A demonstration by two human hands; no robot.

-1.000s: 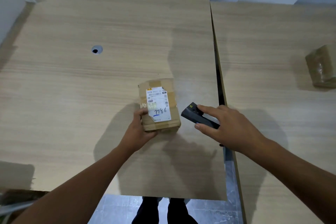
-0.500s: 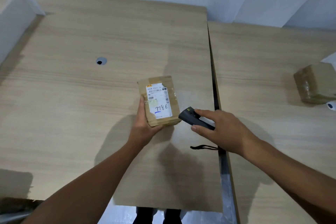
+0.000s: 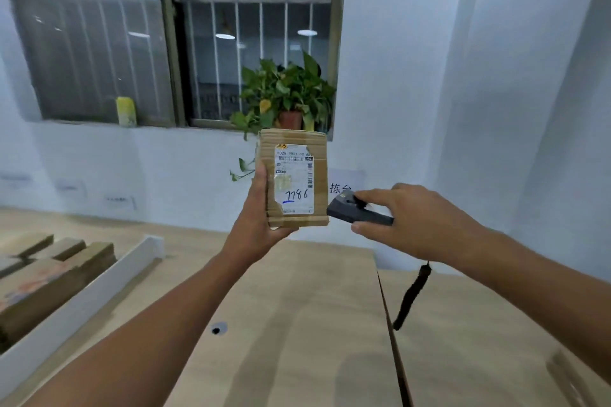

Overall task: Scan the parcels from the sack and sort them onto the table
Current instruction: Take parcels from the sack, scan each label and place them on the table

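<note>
A small brown cardboard parcel [image 3: 318, 175] with a white label marked 7786 is lifted upright in front of me, well above the wooden table [image 3: 297, 324]. My left hand [image 3: 256, 218] grips it from the left and underneath. My right hand [image 3: 413, 221] holds a dark handheld scanner [image 3: 355, 211], whose front end sits right at the parcel's lower right corner. The scanner's black wrist strap [image 3: 411, 297] dangles below my right hand.
Two wooden tabletops meet at a narrow gap [image 3: 393, 334]; the left one has a small cable hole [image 3: 216, 330]. Flat cardboard stacks [image 3: 39, 277] lie behind a white divider [image 3: 82, 294] at left. A potted plant [image 3: 287, 99] stands on the window sill by the white wall.
My left hand has raised the parcel from the table up to eye level, and the view tilted up with it. My right hand followed with the scanner, keeping it by the parcel.
</note>
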